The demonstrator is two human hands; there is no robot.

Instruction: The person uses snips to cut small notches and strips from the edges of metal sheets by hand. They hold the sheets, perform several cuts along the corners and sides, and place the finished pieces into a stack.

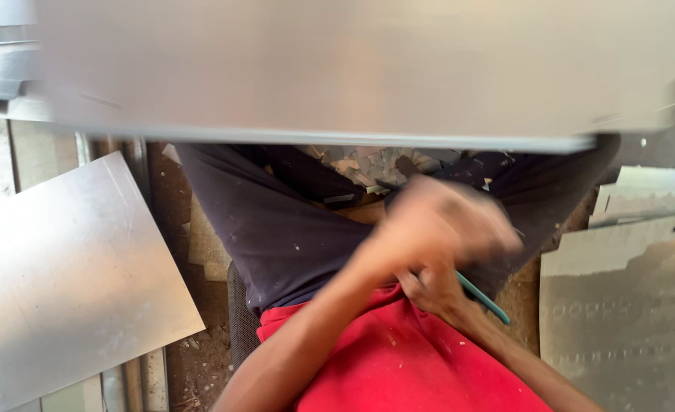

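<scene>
Teal pen [484, 299] sits in my right hand [433, 290], fingers curled tight round it, tip pointing right, low against my red shirt [398, 366]. My left hand [444, 225] is blurred just above and touching the right; I cannot tell its grip. Both rest over my dark trousers [276, 229]. A large grey metal sheet [353, 69] spans the far side; another sheet [63, 282] lies left.

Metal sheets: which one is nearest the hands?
The big sheet across the top of the view, blurred, spanning above the lap. Its lower edge lies just past the left hand and right hand; the left sheet and right sheets lie farther aside.
</scene>
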